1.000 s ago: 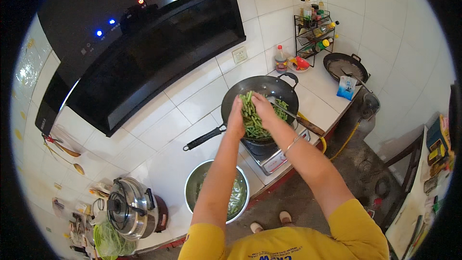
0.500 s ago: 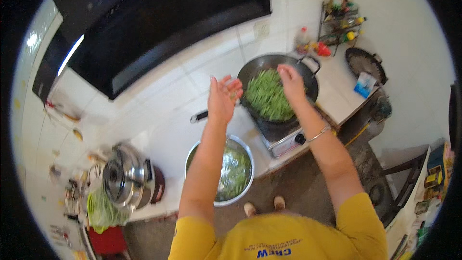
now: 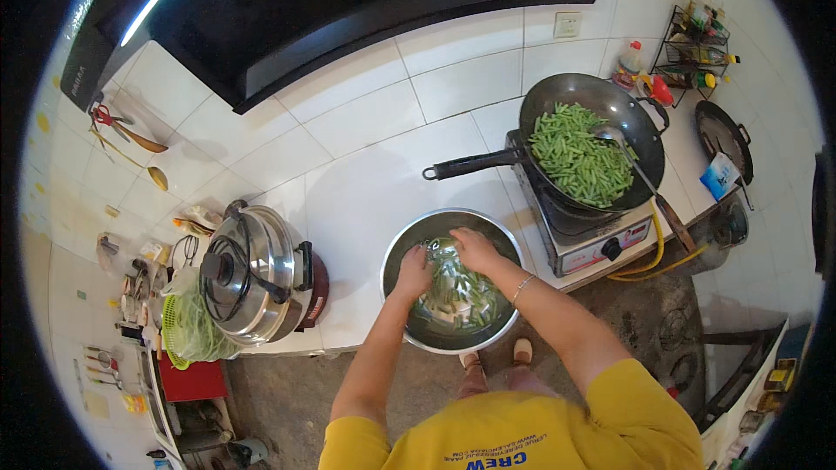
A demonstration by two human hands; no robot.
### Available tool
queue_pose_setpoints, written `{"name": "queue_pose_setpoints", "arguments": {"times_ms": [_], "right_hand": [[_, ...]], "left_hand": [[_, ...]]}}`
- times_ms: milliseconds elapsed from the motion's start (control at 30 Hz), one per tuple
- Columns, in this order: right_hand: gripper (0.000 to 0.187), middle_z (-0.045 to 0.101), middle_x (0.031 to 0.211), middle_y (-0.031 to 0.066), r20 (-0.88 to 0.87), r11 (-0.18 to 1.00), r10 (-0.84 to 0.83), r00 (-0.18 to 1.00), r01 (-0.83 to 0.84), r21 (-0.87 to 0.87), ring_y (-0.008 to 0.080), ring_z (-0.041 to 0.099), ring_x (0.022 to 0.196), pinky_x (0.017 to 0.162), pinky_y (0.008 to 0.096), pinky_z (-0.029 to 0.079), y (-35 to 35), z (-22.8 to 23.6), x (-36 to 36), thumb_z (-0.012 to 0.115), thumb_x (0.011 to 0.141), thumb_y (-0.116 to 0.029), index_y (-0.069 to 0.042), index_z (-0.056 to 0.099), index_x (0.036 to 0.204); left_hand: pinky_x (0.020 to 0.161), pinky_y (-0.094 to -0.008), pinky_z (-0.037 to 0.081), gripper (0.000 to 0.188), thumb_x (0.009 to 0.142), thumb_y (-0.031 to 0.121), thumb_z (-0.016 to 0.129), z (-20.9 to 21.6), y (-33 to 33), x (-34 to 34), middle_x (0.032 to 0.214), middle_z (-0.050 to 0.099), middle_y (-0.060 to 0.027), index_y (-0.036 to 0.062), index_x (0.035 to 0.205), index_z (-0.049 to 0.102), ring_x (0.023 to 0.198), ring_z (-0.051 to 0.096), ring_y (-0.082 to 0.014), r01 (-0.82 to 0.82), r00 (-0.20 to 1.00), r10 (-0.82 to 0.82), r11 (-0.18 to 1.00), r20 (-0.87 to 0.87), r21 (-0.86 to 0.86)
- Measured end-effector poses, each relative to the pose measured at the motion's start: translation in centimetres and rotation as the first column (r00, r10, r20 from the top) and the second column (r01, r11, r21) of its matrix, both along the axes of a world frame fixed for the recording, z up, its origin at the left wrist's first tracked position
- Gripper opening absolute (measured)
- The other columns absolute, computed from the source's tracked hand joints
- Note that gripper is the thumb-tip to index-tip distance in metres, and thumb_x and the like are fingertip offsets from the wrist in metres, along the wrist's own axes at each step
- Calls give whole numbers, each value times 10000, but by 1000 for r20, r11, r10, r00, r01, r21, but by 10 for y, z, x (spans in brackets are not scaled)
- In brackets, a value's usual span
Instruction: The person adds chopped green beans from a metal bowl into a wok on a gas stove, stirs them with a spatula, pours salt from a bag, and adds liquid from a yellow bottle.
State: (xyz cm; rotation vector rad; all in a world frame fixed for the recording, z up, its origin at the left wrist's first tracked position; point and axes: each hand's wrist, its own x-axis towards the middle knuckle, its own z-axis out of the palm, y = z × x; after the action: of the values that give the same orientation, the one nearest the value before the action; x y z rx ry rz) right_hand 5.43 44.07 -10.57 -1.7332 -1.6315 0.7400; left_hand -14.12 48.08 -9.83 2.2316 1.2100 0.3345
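A metal bowl (image 3: 514,239) stands at the counter's front edge, with water and cut green beans (image 3: 457,300) in it. Both my hands reach inside its rim, over the beans. My left hand (image 3: 415,271) is at the left of the bowl, its fingers bent down and mostly hidden. My right hand (image 3: 475,252) lies close by at the far side, palm down, fingers apart and pointing left. To the right, a black wok (image 3: 640,104) holds a heap of cut green beans (image 3: 575,157). A metal spatula (image 3: 640,170) leans in it, its wooden handle over the near edge.
Under the wok is a gas stove (image 3: 605,248) with a yellow hose (image 3: 657,239). The wok's long handle (image 3: 470,164) points left over the white counter (image 3: 366,174). A steel pot (image 3: 261,278) with a glass lid stands at left, beside a green basket (image 3: 174,335). A bottle rack (image 3: 692,48) is far right.
My hands have moved from above the wok, left and down into the metal bowl. The view has shifted; the spatula now shows in the wok.
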Motion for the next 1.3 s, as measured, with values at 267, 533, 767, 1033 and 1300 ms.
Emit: {"name": "queue_pose_setpoints", "arguments": {"times_ms": [267,533,767,1033,1300], "right_hand": [[267,656,1056,135,164,898,10,986,63,-435,332,612,999,844,473,479,36,-8,-21,547,825,-238,-145,676,1040],[336,653,1091,138,339,763,262,904,22,-646,322,626,1002,872,444,485,17,1,-20,590,818,-359,-102,699,1007],[365,644,1069,200,253,567,515,819,-105,-817,332,625,951,804,411,489,-14,-40,-14,571,813,-330,-19,699,955],[444,625,1120,166,135,536,687,714,-372,-758,307,626,936,811,410,491,-48,-73,-19,596,839,-393,-25,653,1080],[321,650,1026,102,-665,715,-690,286,127,-687,227,617,902,754,377,487,-100,-15,-60,483,934,-238,-20,606,1135]], "left_hand": [[956,-442,410,386,856,163,509,-42,27,22,1183,578,-237,1,1201,568,1078,547,-388,-79,985,123,945,122,-317],[887,-405,454,348,910,289,505,-55,11,7,1079,643,-206,28,1094,643,1003,612,-343,92,983,-163,843,-88,-530],[884,-366,460,410,920,278,499,29,-39,11,1193,604,-109,69,1270,544,1018,597,-231,-56,997,-23,518,-80,-853],[814,-425,524,314,968,297,436,32,-83,23,1083,644,-87,86,1161,565,928,645,-219,-138,925,373,137,-78,-981],[777,-377,502,246,950,269,459,-59,-110,45,954,638,-71,76,1016,598,874,611,-238,162,274,959,26,70,-986]]}}
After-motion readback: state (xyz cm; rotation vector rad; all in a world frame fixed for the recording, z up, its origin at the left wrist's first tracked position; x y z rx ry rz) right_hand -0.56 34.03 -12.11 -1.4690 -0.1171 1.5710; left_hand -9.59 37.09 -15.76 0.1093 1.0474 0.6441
